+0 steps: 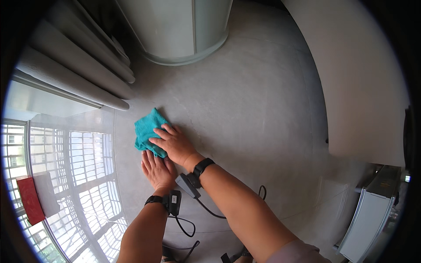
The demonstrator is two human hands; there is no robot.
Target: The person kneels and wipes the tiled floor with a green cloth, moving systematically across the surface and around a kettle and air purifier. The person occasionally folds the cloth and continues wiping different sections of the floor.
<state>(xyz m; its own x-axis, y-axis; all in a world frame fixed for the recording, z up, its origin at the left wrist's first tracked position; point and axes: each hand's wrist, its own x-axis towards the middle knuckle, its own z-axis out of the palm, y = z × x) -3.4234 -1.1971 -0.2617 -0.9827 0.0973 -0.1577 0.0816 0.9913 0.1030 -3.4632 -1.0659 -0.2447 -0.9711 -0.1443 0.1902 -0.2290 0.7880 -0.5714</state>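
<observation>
A folded teal cloth point(145, 129) lies flat against a grey tiled surface point(245, 109). My right hand point(174, 142) presses on the cloth's lower right part with its fingers spread. My left hand point(158, 170) rests flat on the grey surface just below the cloth, fingertips touching the cloth's edge under my right hand. Both wrists carry black bands with small black devices and trailing cables.
A window with a white grille point(79, 175) fills the lower left, with a red rectangular thing point(30, 199) beside it. Grey curtain folds point(74, 65) hang at the upper left. A pale cabinet point(180, 30) stands at the top, a white appliance point(370, 215) at the lower right.
</observation>
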